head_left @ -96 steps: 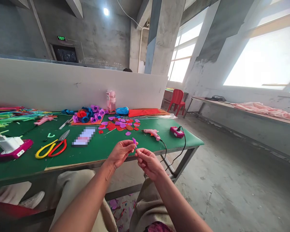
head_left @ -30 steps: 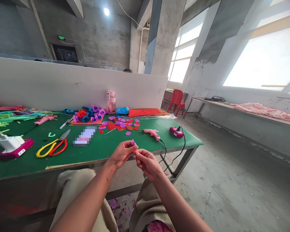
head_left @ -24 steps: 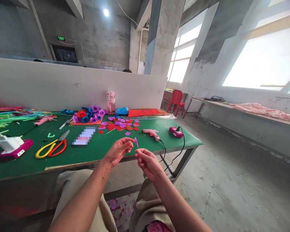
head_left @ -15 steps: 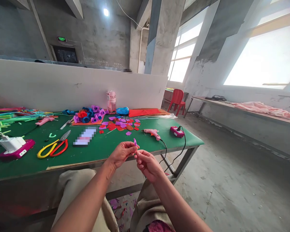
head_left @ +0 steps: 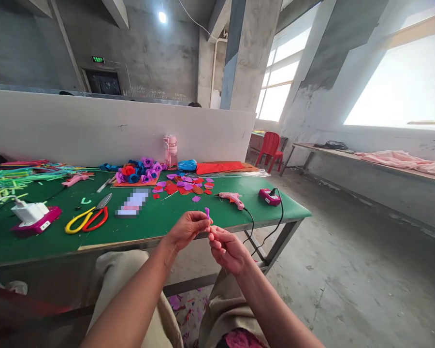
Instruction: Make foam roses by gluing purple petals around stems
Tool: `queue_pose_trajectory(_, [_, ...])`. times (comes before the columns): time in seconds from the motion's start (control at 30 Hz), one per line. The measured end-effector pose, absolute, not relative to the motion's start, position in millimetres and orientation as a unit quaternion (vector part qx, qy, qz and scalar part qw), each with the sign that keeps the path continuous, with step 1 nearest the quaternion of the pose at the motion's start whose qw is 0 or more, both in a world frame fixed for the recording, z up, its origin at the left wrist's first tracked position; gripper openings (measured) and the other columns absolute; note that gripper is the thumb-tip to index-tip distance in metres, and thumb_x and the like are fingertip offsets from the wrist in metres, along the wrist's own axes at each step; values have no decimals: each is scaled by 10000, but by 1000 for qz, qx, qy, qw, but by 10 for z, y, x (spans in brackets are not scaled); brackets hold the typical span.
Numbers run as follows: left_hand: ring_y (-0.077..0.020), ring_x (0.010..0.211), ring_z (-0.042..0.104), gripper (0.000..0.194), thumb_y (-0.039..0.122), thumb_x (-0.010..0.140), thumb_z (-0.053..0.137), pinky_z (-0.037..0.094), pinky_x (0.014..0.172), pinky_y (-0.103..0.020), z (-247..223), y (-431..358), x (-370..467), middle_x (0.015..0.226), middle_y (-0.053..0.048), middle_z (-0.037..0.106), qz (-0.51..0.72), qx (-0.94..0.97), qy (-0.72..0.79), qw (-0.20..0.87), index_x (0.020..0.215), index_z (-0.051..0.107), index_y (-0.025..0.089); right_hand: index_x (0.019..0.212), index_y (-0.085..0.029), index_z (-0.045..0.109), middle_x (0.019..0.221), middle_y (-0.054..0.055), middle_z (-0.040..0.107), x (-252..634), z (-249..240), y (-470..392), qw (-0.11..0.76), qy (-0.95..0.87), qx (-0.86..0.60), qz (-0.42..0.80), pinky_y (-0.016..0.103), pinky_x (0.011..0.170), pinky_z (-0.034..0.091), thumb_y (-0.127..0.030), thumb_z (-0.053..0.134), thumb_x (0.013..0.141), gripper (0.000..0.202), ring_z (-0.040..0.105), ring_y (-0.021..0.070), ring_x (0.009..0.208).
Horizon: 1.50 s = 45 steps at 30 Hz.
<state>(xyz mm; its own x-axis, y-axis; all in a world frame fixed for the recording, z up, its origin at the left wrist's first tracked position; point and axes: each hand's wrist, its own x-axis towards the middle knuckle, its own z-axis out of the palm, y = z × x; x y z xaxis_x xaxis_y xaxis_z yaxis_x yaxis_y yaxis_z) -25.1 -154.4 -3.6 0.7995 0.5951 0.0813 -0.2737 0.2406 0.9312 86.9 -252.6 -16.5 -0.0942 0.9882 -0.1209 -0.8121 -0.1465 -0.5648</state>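
Just past the table's front edge, my left hand (head_left: 188, 230) pinches a small rolled purple petal (head_left: 207, 211) between thumb and fingers, its tip pointing up. My right hand (head_left: 229, 247) meets it from below, thumb and forefinger closed at the petal's base on what looks like a thin stem, mostly hidden by the fingers. Loose red and purple petals (head_left: 184, 185) lie scattered on the green table (head_left: 174, 209) beyond the hands. To their right rests a pink glue gun (head_left: 232, 198) with a black cord.
Scissors (head_left: 90, 218) with yellow and red handles lie left, near a power strip (head_left: 45, 222) with a white plug. Finished paper flowers (head_left: 139, 171) are piled behind, beside a pink bottle (head_left: 170, 152). Another power strip (head_left: 269, 196) sits at the right, its cord hanging over the edge.
The view has shifted slightly, so the table appears a little further right. The purple petal now stands more upright and looks narrower; both hands remain together at it.
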Motion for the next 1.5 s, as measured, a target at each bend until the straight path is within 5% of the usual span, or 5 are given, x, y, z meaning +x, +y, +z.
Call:
queue_pose_trajectory(0.43, [-70, 530, 505, 197, 268, 639, 751, 401, 552, -219, -37, -1593, -235, 605, -2, 567, 249, 525, 117, 806, 700, 650, 110, 742, -128, 607, 594, -37, 589, 822, -207, -2535, 633, -180, -230, 717, 80, 335, 281, -160, 729, 665, 148, 374, -11, 378])
queue_pose_trajectory(0.57, [-79, 572, 527, 184, 254, 647, 743, 413, 551, -213, 14, -1538, -276, 716, -35, 633, 301, 516, 129, 792, 693, 629, 118, 817, -147, 637, 749, 26, 650, 836, -202, -2551, 637, -273, -346, 632, 179, 561, 442, -357, 712, 702, 251, 567, 74, 615])
queue_pose_trajectory(0.73, [-101, 628, 575, 157, 233, 656, 733, 448, 661, -230, 145, -1415, -421, 640, -2, 634, 400, 514, 136, 747, 712, 613, 148, 854, -193, 647, 927, 44, 659, 962, -139, -2559, 684, -329, -502, 415, 268, 749, 417, -465, 660, 710, 309, 568, 162, 889])
queue_pose_trajectory(0.87, [-94, 590, 565, 170, 246, 641, 740, 437, 616, -222, 188, -1410, -459, 624, 1, 636, 410, 540, 190, 711, 700, 614, 147, 720, -178, 625, 744, 14, 632, 969, 31, -2474, 691, -374, -496, 369, 270, 743, 400, -432, 656, 715, 256, 561, 142, 769])
queue_pose_trajectory(1.5, [-95, 570, 487, 232, 342, 638, 714, 387, 570, -229, 139, -1425, -430, 595, 11, 573, 370, 675, 218, 600, 701, 618, 141, 683, -140, 605, 600, -21, 540, 916, 307, -2153, 633, -448, -490, 400, 234, 565, 347, -398, 652, 670, 263, 437, 82, 555])
